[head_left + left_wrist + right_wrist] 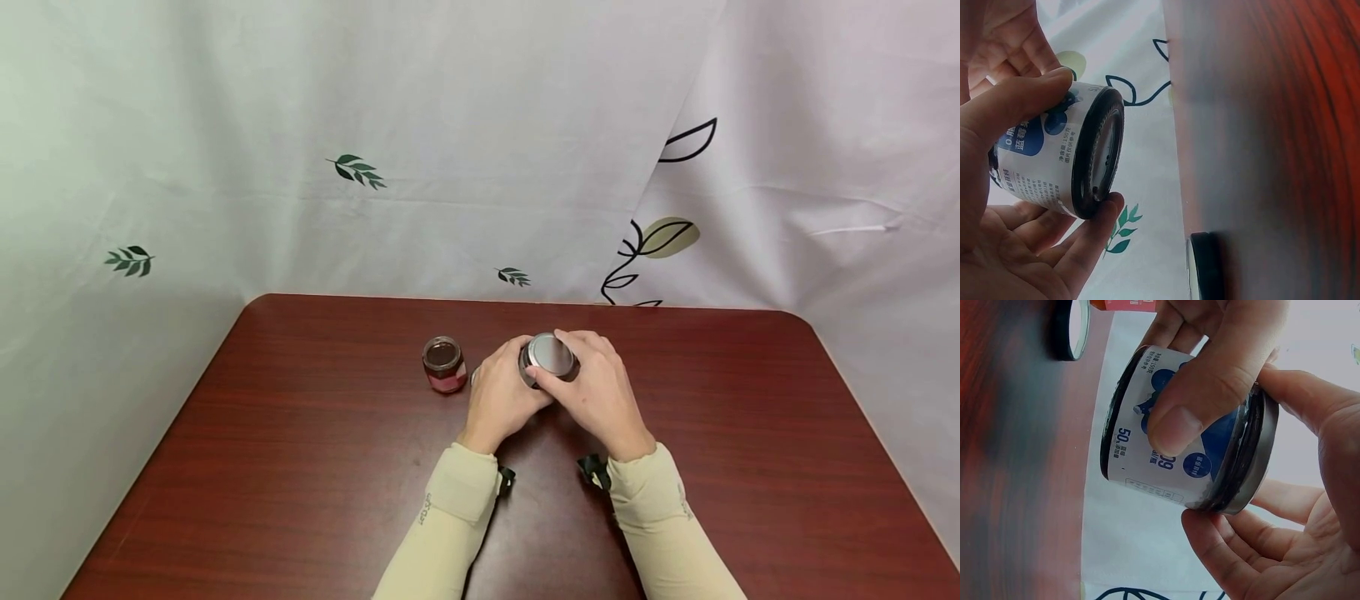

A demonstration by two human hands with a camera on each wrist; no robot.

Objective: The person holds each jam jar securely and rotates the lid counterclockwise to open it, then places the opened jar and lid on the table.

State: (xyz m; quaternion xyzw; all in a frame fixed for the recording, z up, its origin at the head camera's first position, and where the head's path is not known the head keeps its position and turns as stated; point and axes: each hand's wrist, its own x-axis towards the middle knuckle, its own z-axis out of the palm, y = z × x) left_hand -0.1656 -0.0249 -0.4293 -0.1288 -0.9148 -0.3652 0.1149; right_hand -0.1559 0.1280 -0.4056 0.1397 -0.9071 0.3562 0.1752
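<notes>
Up off the table, my left hand (501, 398) grips the body of a small glass jar of dark blueberry jam (1047, 178), its white label printed with blueberries. My right hand (603, 393) holds the jar's silver lid (551, 354) from above, thumb and fingers around its rim. The lid sits on the jar in the right wrist view. Left of my hands, a second jar (442, 371) with a red label stands upright without a lid. Beside it lies a loose lid (1075, 331), mostly hidden behind my left hand in the head view.
The dark red wooden table (315, 467) extends to both sides and in front. Behind it and along the sides hangs a white curtain (450, 125) with leaf prints. Black straps (592, 472) show at both wrists.
</notes>
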